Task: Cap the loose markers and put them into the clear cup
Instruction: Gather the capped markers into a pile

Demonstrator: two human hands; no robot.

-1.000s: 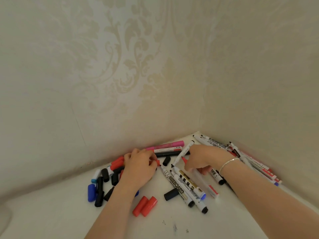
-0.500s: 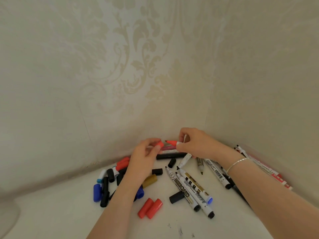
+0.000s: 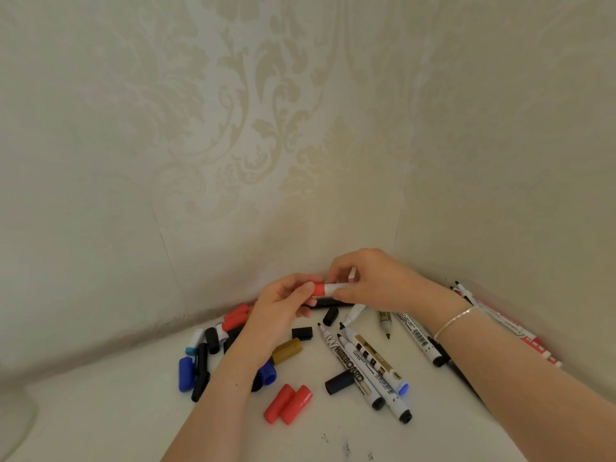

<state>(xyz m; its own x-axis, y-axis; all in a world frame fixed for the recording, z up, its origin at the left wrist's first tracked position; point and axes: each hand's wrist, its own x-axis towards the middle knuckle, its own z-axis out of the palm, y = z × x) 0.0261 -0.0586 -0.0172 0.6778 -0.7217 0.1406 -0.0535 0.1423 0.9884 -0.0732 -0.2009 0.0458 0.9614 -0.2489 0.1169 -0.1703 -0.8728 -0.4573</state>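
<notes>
My right hand (image 3: pixel 376 283) grips a white marker (image 3: pixel 336 287) held level above the table. My left hand (image 3: pixel 283 303) pinches the red cap (image 3: pixel 319 289), which sits on the marker's left end. Below them lie several uncapped white markers (image 3: pixel 363 366) and loose caps: two red caps (image 3: pixel 288 404), a black cap (image 3: pixel 340 382), a gold cap (image 3: pixel 287 351), blue caps (image 3: pixel 186 373). The clear cup is not in view.
The white table (image 3: pixel 116 411) fills a corner between two patterned walls (image 3: pixel 266 128). More markers (image 3: pixel 416 338) lie under my right forearm, and red-labelled ones (image 3: pixel 510 328) run along the right wall. A pale rounded object (image 3: pixel 13 418) shows at the left edge.
Both hands rose from the pile. The red cap and the red-tipped marker, apart half a second ago, have come together, and the cap now covers the tip.
</notes>
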